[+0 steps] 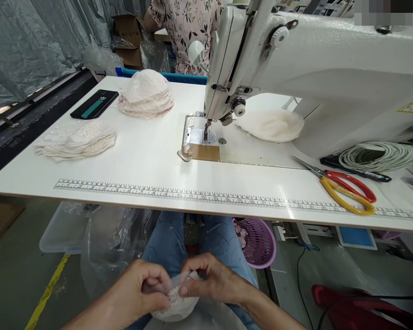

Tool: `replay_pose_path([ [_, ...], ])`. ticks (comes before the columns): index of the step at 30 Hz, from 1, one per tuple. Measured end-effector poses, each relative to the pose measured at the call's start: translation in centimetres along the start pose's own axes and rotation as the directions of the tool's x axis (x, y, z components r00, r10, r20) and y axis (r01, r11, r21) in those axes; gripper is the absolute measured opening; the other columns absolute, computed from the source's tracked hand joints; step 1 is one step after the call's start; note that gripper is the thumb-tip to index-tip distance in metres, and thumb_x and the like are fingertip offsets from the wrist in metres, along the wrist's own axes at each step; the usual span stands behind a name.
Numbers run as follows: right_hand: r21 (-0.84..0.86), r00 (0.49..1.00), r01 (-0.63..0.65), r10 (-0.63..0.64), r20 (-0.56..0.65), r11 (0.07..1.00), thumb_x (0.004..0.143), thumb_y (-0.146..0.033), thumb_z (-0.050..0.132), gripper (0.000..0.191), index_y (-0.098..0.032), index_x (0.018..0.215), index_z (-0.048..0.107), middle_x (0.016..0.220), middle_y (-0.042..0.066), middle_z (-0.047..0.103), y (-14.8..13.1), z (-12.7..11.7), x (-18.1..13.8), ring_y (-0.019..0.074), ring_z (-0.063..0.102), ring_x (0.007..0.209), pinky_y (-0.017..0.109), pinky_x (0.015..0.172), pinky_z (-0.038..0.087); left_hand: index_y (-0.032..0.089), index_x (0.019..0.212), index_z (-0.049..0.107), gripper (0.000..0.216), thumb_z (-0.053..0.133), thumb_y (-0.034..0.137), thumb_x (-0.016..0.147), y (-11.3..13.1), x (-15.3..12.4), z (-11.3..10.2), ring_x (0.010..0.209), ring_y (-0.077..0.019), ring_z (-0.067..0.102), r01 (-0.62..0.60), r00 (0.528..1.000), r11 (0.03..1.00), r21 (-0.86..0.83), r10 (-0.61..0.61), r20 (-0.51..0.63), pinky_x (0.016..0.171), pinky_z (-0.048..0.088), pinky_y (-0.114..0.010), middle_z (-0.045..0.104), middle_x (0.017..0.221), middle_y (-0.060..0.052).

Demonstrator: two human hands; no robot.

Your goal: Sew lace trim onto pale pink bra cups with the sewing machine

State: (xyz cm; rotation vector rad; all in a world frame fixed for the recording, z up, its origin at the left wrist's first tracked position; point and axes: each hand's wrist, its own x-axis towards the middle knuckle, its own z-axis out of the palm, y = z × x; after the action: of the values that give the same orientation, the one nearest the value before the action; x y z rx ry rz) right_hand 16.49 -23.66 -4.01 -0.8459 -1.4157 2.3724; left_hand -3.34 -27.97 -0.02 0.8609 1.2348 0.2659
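Above my lap, my left hand (149, 288) and my right hand (206, 279) pinch a small, rounded white lace fabric piece (175, 309) between thumbs and fingers. Sheer material shows between the two hands; part of the piece is hidden by the fingers. On the table lie a flat stack of cream lace pieces (77, 140) and a taller stack of cup-shaped cream fabric pieces (146, 94). A cream fabric piece (271, 126) rests beneath the arm of the white sewing machine (330, 68), to the right of its needle and presser foot (206, 130).
A black phone (94, 104) lies at the table's left. Scissors with red and yellow handles (344, 185) and a coil of pale cord (382, 156) are at right. A printed ruler (179, 193) runs along the front edge. Below stands a purple basket (261, 243). Another person (189, 36) stands behind.
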Motion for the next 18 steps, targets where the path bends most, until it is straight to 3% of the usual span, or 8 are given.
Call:
replay_pose_path([
  [7,0.042,0.999,-0.022,0.023,-0.024,0.999,0.062,-0.048,0.077,0.039,-0.011,0.068,0.067,0.063,-0.001,0.056,-0.41,0.0,-0.27,0.0084,0.048,0.057,0.02,0.056,0.037,0.012,0.075,0.064,0.024,0.072,0.031,0.063,-0.75,-0.37,-0.49,0.058,-0.0103,0.038,-0.036,0.996,0.997,-0.063,0.04,0.077,0.054,0.027,-0.02,0.047,0.061,0.005],
  [12,0.054,0.999,-0.029,0.03,-0.025,0.998,0.06,-0.047,0.078,0.038,-0.011,0.069,0.068,0.063,-0.001,0.057,-0.48,-0.08,-0.41,0.0088,0.049,0.058,0.021,0.057,0.038,0.014,0.066,0.069,0.021,0.073,0.035,0.065,-0.68,-0.58,-0.72,0.06,-0.0104,0.037,-0.082,0.996,0.995,0.059,0.079,0.041,0.054,0.026,-0.021,0.045,0.066,0.004],
  [18,0.062,1.0,-0.017,0.017,-0.004,0.998,0.062,-0.042,0.078,0.034,-0.011,0.073,0.07,0.066,0.0,0.059,-0.35,-0.27,-0.46,0.0095,0.051,0.061,0.021,0.058,0.038,0.014,0.066,0.07,0.016,0.069,0.031,0.068,-0.19,-0.62,-0.71,0.066,-0.0133,0.046,-0.062,0.995,0.998,-0.021,0.063,0.079,0.061,0.034,-0.022,0.054,0.07,0.001],
])
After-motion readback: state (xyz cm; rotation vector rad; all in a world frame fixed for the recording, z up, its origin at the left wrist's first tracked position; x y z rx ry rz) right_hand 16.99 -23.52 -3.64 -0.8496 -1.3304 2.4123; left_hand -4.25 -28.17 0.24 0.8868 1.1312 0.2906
